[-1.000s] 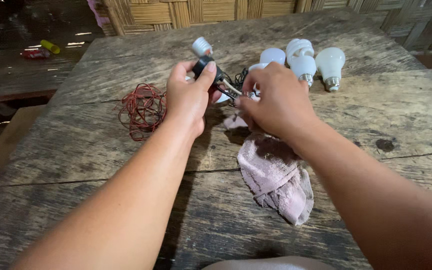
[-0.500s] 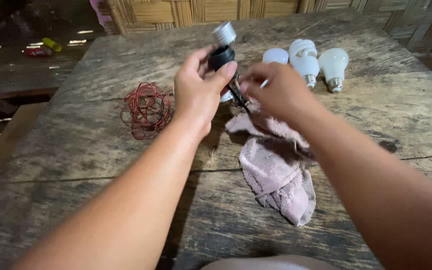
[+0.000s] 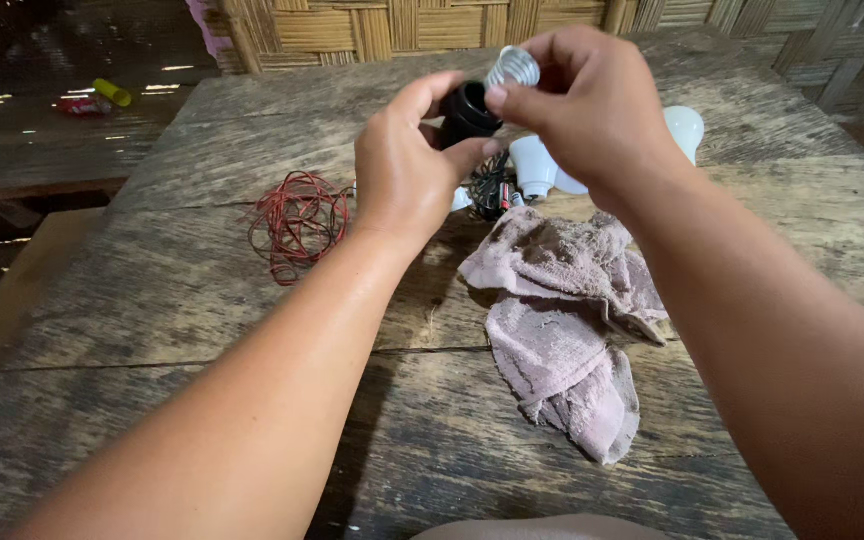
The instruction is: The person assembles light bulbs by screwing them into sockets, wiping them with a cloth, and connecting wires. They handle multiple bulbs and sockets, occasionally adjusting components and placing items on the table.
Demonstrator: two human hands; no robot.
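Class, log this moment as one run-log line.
left hand: grips black socket | right hand: pinches bulb base | cloth: on table

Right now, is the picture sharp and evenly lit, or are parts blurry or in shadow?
Head view: soft, even daylight; the cloth and table grain look sharp; the arms throw faint shadows on the wood; the top left corner is dark; the near forearms bulge from the wide lens.

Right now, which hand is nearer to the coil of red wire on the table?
Left. The left hand is raised just right of the red wire coil, holding a black socket. The right hand is farther right, pinching a threaded metal cap above the socket.
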